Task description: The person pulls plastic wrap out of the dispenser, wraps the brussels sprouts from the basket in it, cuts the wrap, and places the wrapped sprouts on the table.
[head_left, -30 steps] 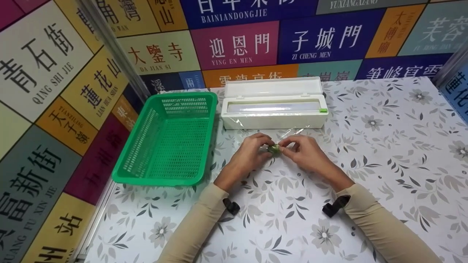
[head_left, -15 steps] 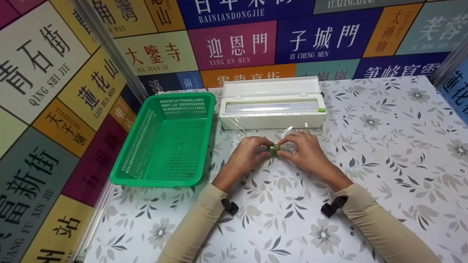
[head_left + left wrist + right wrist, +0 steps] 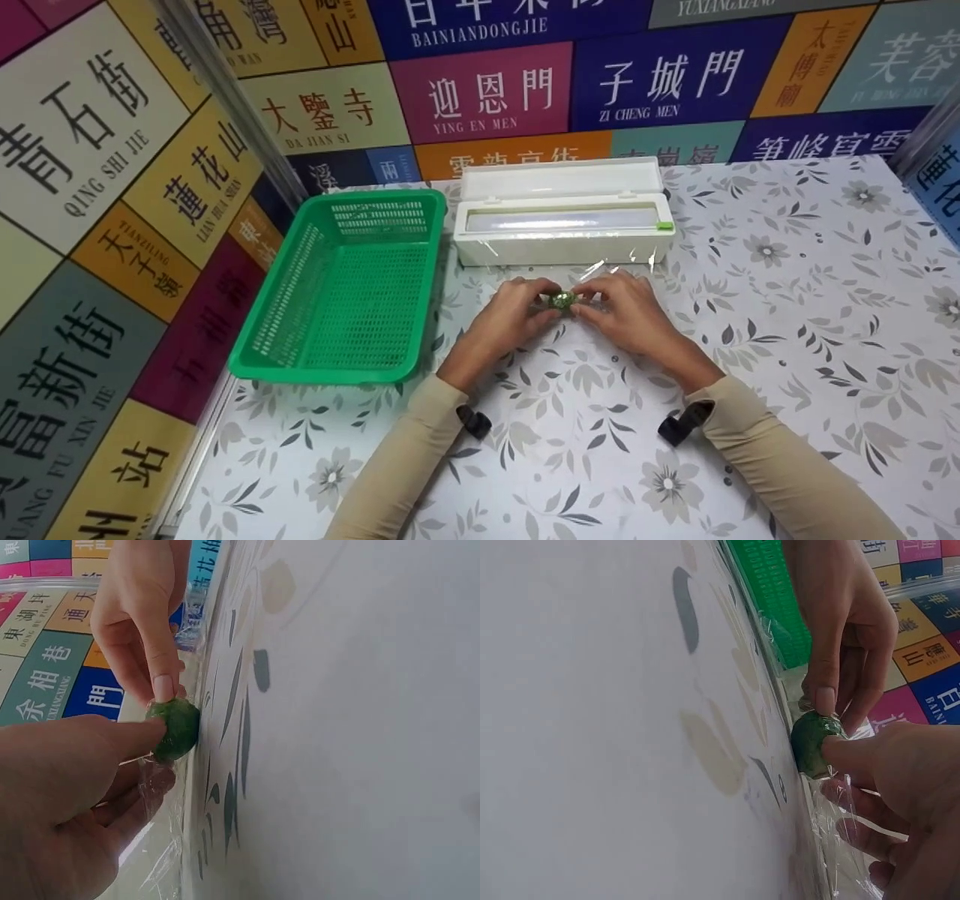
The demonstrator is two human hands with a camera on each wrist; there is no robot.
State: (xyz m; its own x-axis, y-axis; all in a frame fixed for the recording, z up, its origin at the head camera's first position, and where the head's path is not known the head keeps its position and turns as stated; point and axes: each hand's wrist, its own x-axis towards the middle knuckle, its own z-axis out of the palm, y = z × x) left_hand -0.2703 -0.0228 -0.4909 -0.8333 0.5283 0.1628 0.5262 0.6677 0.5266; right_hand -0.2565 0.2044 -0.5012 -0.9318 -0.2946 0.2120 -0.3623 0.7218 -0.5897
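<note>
A small round green fruit or vegetable (image 3: 562,300), wrapped in clear cling film, sits low over the table between both hands. My left hand (image 3: 510,311) pinches it from the left with thumb and fingertips. From the right, my right hand (image 3: 626,311) pinches its other side, with film bunched under the fingers. In the left wrist view the wrapped green ball (image 3: 177,729) shows glossy creases of film. Loose cling film (image 3: 840,840) trails beneath the right hand's curled fingers in the right wrist view. Just behind the hands, the white film dispenser (image 3: 562,249) stands with its lid raised.
A green plastic basket (image 3: 431,300) with perforated sides stands to the left of the hands. The dispenser bears a green slider (image 3: 664,226) at its right end. A flower-patterned cloth (image 3: 600,480) covers the table, and printed wall panels (image 3: 480,90) rise behind it.
Both hands stay at the green ball while their fingers shift round it. The right fingers have spread further over the film, and more of the ball's shiny wrapped top shows.
</note>
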